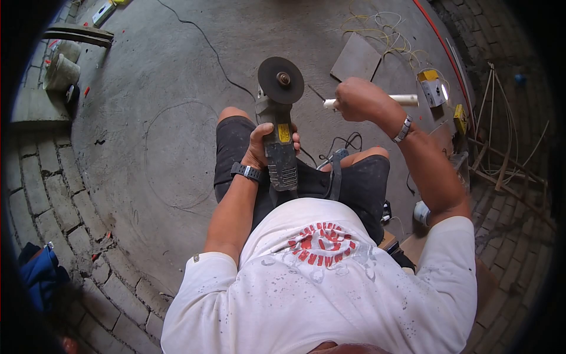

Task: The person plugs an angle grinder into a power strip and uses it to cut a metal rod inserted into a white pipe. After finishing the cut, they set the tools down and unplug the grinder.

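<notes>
My left hand [262, 144] is wrapped round the body of an angle grinder [279, 154], thumb on one side and fingertips showing on the other. The grinder stands upright over my lap, its dark flat cutting disc [269, 82] facing up at the top end. To the right, my right hand [358, 100] is a closed fist around a white pipe [404, 100], which sticks out on both sides. A thin dark rod [316, 91] slants up from the pipe's left end, near my fingers; its lower end is hidden.
A grey square tile [355, 57] lies on the concrete floor beyond my right hand, beside tangled yellow wire [389, 38]. At the right are a yellow-and-white box [432, 88] and thin wooden sticks [501, 135]. A black cable [215, 50] crosses the floor. Buckets [62, 72] stand at far left.
</notes>
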